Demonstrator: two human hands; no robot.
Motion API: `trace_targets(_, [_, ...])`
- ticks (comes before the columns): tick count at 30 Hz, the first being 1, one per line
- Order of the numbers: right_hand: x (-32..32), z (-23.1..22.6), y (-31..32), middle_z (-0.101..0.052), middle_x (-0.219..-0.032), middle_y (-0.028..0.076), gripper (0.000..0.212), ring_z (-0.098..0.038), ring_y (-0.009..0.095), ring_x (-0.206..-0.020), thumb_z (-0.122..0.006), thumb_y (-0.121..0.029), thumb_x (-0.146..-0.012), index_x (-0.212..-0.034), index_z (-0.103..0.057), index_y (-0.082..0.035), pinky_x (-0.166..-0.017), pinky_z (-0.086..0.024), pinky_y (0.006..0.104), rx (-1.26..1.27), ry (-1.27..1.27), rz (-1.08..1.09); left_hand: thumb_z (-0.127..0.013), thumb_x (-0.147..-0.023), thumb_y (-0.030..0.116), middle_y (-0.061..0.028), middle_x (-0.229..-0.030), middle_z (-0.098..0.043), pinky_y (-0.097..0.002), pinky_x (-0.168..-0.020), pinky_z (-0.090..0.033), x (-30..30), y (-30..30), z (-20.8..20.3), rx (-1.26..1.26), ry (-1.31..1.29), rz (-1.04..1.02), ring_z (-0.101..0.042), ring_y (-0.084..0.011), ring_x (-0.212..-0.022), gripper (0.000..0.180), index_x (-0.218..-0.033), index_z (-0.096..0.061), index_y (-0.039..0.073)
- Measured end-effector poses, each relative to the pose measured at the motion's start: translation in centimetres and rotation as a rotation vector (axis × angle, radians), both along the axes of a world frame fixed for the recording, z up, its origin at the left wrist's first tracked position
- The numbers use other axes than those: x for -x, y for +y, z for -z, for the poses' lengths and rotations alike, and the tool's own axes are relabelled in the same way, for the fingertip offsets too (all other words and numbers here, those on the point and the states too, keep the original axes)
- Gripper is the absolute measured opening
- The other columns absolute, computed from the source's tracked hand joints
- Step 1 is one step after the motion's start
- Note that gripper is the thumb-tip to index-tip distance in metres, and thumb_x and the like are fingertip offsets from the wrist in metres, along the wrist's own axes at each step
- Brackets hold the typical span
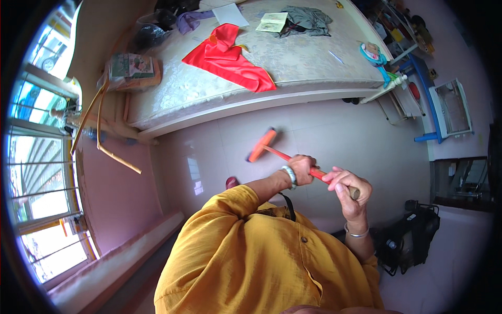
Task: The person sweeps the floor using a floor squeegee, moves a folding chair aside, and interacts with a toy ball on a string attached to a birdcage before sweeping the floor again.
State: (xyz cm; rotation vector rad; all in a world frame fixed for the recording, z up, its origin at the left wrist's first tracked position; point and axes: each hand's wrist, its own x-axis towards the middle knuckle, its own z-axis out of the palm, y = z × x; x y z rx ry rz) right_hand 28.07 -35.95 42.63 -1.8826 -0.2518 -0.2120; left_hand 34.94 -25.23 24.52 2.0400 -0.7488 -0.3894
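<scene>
A long-handled floor tool (282,155) with a red pole and an orange crosswise head with dark ends slants away from me; its head is at the floor, slightly blurred. Whether it is a brush or a squeegee I cannot tell. My left hand (302,168), with a beaded bracelet at the wrist, is wrapped around the pole partway down. Higher up, my right hand (351,191) grips the pole near its tan top end, thumb along it; a metal bangle circles that wrist. Beneath lies the pale tiled floor (219,136).
Ahead stands a bed (172,97) bearing a red cloth (225,60), a grey garment (308,22) and papers. A barred window (47,178) and bent sticks (104,149) are at left. A black bag (413,235) and a blue-and-white frame (444,107) stand at right.
</scene>
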Motion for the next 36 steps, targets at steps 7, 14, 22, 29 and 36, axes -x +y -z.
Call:
trace_targets(7, [-3.8,11.3,4.3,-0.064,-0.088,0.008,0.013,-0.057,0.015,-0.096,-0.055,0.001,-0.079,-0.091,-0.062,0.000,-0.085,-0.043,0.0282,-0.251,0.294,0.100,-0.061,-0.077,0.030,-0.0192,-0.092,-0.061,-0.0435,-0.076,-0.048,-7.3,8.1,7.8,-0.483,0.033,-0.062,-0.059,-0.0360,-0.087,0.026,-0.082,-0.062,0.004])
trace_targets(14, [-6.0,14.9,6.0,-0.061,-0.103,0.011,0.015,-0.060,0.013,-0.072,-0.051,0.004,-0.077,-0.087,-0.061,0.003,-0.066,-0.052,0.0260,-0.507,0.656,0.186,-0.060,-0.071,0.019,-0.0214,-0.095,-0.063,-0.0397,-0.081,-0.049,-11.2,9.5,10.6,-0.743,0.253,0.153,-0.060,-0.0367,-0.093,0.025,-0.089,-0.065,0.004])
trace_targets(22, [-3.1,7.9,-1.1,-0.062,-0.093,0.014,0.007,-0.054,0.010,-0.057,-0.051,0.007,-0.075,-0.075,-0.058,0.005,-0.049,-0.044,0.0222,-0.383,0.455,0.474,-0.059,-0.071,0.018,-0.0212,-0.084,-0.064,-0.0398,-0.076,-0.050,-9.9,-2.6,5.4,-0.524,0.285,0.415,-0.063,-0.0347,-0.085,0.019,-0.081,-0.066,0.004])
trace_targets(29, [0.7,2.5,-5.8,-0.062,-0.090,0.013,0.010,-0.054,0.009,-0.057,-0.048,0.011,-0.074,-0.074,-0.056,0.005,-0.049,-0.047,0.0217,-0.214,0.371,0.764,-0.063,-0.070,0.020,-0.0153,-0.081,-0.065,-0.0385,-0.069,-0.050,-4.4,-15.6,3.1,-0.123,0.157,0.752,-0.063,-0.0313,-0.081,0.016,-0.079,-0.064,0.006])
trace_targets(36, [6.9,3.3,-11.3,-0.062,-0.088,0.011,0.009,-0.058,0.011,-0.062,-0.052,0.010,-0.074,-0.079,-0.057,0.004,-0.055,-0.049,0.0225,-0.195,0.258,0.705,-0.062,-0.071,0.021,-0.0141,-0.077,-0.062,-0.0404,-0.066,-0.048,-1.6,-19.2,3.0,-0.170,-0.075,0.815,-0.061,-0.0313,-0.075,0.015,-0.071,-0.060,0.006])
